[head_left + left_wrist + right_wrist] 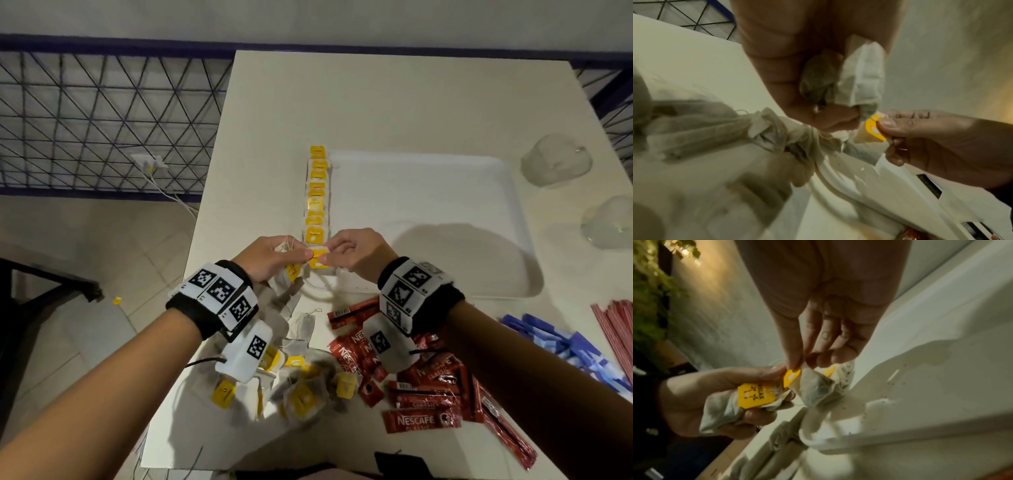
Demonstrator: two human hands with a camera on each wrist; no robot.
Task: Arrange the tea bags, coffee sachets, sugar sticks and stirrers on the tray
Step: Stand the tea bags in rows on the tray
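Tea bags (317, 192) were the step in hand: a column of them, yellow tags up, ran down the left edge of the tray (445, 161) at frame centre in the head view. Right hand (356, 251) pinched one more bag (813, 391) by its top, thumb and fingertip curled onto it beside its yellow tag (791, 377), just at the near end of the column. Left hand (270, 255) gripped a small bunch of spare bags (855, 76), fingers curled round them; another tag (754, 395) showed against that bunch in the right wrist view. Hands were almost touching.

Rest of the stock was untouched, all lower frame: loose bag pile (301, 387), coffee sachets (421, 394) right of it, sugar sticks (561, 342) and stirrers (616, 329) at the right edge. So, early in the task by my read.

Next move likely needs the pinched bag laid flat, tag up, flush with the last one in the column. Strings looked tangly; separating it from the bunch may drag neighbours. Tray's near left corner was tight, little room left for the column.
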